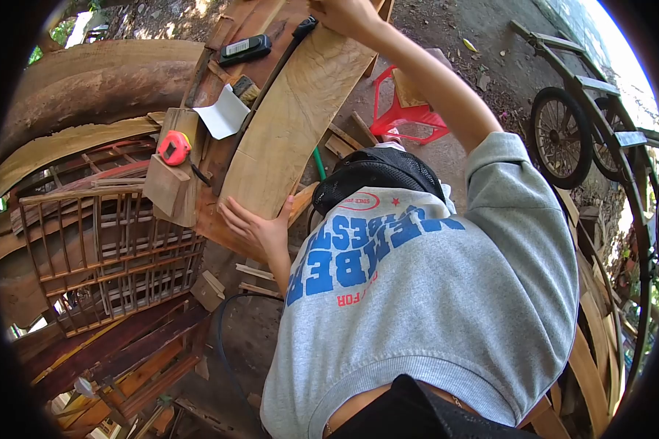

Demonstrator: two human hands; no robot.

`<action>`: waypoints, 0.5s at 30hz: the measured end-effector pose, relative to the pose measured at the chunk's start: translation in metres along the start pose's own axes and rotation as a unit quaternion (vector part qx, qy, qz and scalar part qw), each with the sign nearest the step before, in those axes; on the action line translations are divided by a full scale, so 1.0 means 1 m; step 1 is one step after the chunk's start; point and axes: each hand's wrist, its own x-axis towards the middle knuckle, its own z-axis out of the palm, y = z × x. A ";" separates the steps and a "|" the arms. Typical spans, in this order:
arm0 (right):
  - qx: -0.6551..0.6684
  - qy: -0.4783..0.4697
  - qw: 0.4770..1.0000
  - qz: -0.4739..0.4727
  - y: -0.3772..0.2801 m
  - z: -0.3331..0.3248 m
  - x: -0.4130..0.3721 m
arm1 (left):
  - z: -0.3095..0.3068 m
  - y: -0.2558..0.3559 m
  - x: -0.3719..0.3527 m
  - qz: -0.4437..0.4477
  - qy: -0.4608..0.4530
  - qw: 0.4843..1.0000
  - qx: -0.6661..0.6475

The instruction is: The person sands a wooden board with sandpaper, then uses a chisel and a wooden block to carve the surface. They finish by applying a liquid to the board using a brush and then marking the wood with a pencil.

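Note:
A broad, slightly curved wooden board [289, 117] lies lengthwise on the reddish wooden workbench [223, 233]. My left hand [260, 230] grips its near end, fingers over the left corner and thumb along the right edge. At the far end is my right hand [340, 14], cut off by the top of the view; its fingers look curled down, and what they hold is hidden. A long dark strip [260, 102] with a black end piece runs along the board's left edge. Left of it lie a folded white paper [223, 113] and a black device with a pale label [245, 50].
A red tape measure [174, 148] rests on a wood block [170, 183] at the bench's left. Slatted wooden frames [102, 252] stand farther left. A red plastic stool [410, 121] is beside the bench; a wheeled metal cart [564, 135] stands right.

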 end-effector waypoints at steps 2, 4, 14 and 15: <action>-0.101 -0.080 0.992 0.000 -0.040 -0.002 -0.015 | 0.000 0.001 0.000 0.001 0.001 1.000 -0.001; 0.017 -0.098 0.995 -0.021 -0.072 0.006 -0.033 | -0.001 -0.001 0.000 0.000 -0.002 1.000 0.008; 0.141 0.019 0.986 0.090 0.012 -0.022 -0.005 | 0.000 0.000 0.000 0.002 0.004 1.000 0.018; 0.116 -0.014 0.988 0.099 0.015 -0.026 0.000 | 0.000 -0.001 0.000 0.000 0.005 1.000 0.018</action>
